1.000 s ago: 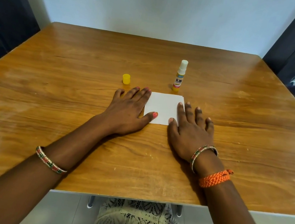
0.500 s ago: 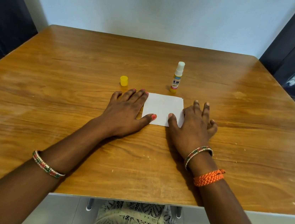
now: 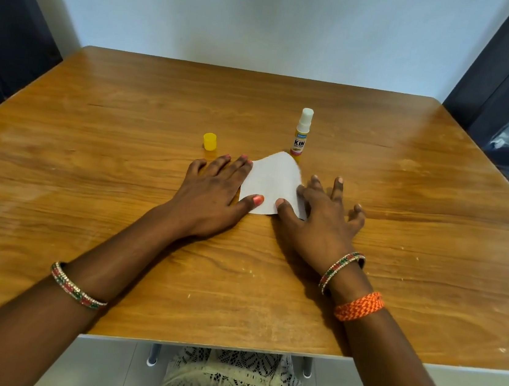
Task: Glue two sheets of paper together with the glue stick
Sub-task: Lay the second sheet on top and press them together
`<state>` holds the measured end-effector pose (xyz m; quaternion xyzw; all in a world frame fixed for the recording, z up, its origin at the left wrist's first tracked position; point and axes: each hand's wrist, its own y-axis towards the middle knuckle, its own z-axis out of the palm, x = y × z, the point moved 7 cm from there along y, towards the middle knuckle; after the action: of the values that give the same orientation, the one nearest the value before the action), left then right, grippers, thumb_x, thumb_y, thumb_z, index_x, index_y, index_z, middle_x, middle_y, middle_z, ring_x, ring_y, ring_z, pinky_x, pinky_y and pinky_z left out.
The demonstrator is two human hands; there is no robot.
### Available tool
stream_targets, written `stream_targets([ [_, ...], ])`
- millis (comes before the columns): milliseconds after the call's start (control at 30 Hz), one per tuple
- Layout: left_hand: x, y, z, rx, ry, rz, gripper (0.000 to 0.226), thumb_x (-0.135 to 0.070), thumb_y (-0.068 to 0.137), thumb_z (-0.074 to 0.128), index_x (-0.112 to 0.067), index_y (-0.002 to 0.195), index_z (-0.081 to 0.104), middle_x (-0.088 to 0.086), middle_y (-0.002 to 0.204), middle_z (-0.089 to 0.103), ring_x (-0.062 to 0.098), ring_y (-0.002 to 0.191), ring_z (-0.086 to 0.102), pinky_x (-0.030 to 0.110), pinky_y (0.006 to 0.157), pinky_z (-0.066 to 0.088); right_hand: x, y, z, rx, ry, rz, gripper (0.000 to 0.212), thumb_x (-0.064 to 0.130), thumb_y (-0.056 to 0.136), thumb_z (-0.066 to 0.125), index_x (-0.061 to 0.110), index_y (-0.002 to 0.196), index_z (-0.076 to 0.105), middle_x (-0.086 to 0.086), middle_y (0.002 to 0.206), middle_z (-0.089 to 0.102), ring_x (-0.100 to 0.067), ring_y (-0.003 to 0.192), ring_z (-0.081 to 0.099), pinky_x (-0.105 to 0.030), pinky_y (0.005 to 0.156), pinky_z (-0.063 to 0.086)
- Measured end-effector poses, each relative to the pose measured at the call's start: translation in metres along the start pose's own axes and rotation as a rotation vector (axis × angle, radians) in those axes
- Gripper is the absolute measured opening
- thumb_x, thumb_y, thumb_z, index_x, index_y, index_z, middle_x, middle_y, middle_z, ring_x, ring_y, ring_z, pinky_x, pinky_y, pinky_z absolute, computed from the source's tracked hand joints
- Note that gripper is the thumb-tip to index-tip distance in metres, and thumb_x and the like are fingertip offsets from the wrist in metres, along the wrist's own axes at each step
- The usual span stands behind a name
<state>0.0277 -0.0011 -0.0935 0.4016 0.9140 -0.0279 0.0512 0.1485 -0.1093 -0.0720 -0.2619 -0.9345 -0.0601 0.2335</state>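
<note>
A small white paper [image 3: 272,183] lies mid-table, and I cannot tell whether it is one sheet or two stacked. Its far right corner curls up off the wood. My left hand [image 3: 211,194] rests flat beside it, fingers spread, with the fingertips and thumb on the paper's left edge. My right hand [image 3: 323,220] pinches the paper's right edge between thumb and bent index finger, the other fingers spread. The glue stick [image 3: 301,137] stands upright and uncapped just behind the paper. Its yellow cap [image 3: 209,141] stands apart, to the left.
The wooden table [image 3: 401,243] runs back to a pale wall. Its near edge is close to my lap. Dark panels flank the table on both sides. Bracelets sit on both wrists.
The paper lay flat under both hands before. Now my right hand has closed on its right edge and the far right corner has risen. My left hand has stayed in place.
</note>
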Motion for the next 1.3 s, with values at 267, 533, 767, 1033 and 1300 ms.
stream_targets([
  [267,-0.002,-0.002,-0.001,0.009,-0.018,0.020,0.091,-0.076,0.073,0.002,-0.025,0.148,0.002,-0.002,0.158,0.005,0.019,0.144,0.004,0.048,0.114,0.007,0.023,-0.009,-0.004,-0.191,0.349,-0.141,0.067,0.041,0.082,0.058,0.042,0.140,0.024,0.003,0.132,0.054,-0.021,0.119,0.049,-0.052,0.107,0.026],
  [533,-0.002,-0.003,-0.001,-0.008,-0.076,0.022,0.089,-0.077,0.075,0.015,-0.028,0.147,-0.005,-0.002,0.158,0.008,0.020,0.144,0.006,0.048,0.113,0.006,0.018,-0.011,-0.017,-0.371,0.199,-0.145,0.039,0.017,0.088,0.054,0.031,0.124,0.051,-0.002,0.113,0.056,-0.018,0.095,0.056,-0.029,0.071,0.048],
  [767,-0.010,-0.013,-0.021,-0.136,-0.315,0.175,0.082,-0.069,0.078,0.024,-0.031,0.147,-0.001,0.000,0.152,0.024,0.014,0.139,0.016,0.040,0.108,0.016,-0.012,-0.013,-0.043,-0.440,0.159,-0.093,0.038,0.011,0.086,0.055,0.020,0.123,0.056,-0.004,0.121,0.060,-0.024,0.107,0.057,-0.036,0.088,0.048],
  [1033,-0.065,-0.004,-0.032,-0.182,-0.410,0.394,0.058,-0.051,0.087,0.041,-0.029,0.140,0.033,-0.007,0.128,0.053,0.003,0.119,0.038,0.023,0.094,0.035,-0.094,-0.009,-0.081,-0.237,-0.221,0.140,0.040,0.015,0.088,0.051,0.024,0.127,0.051,-0.010,0.130,0.052,-0.032,0.118,0.049,-0.051,0.099,0.038],
  [1300,-0.108,0.014,-0.020,-0.093,-0.358,0.458,0.045,-0.045,0.086,0.047,-0.028,0.128,0.049,-0.008,0.122,0.058,0.006,0.112,0.047,0.034,0.094,0.042,-0.123,-0.003,-0.079,-0.149,-0.384,0.191,0.034,0.033,0.091,0.044,0.035,0.124,0.052,-0.011,0.157,0.007,-0.035,0.143,-0.005,-0.059,0.110,0.007],
])
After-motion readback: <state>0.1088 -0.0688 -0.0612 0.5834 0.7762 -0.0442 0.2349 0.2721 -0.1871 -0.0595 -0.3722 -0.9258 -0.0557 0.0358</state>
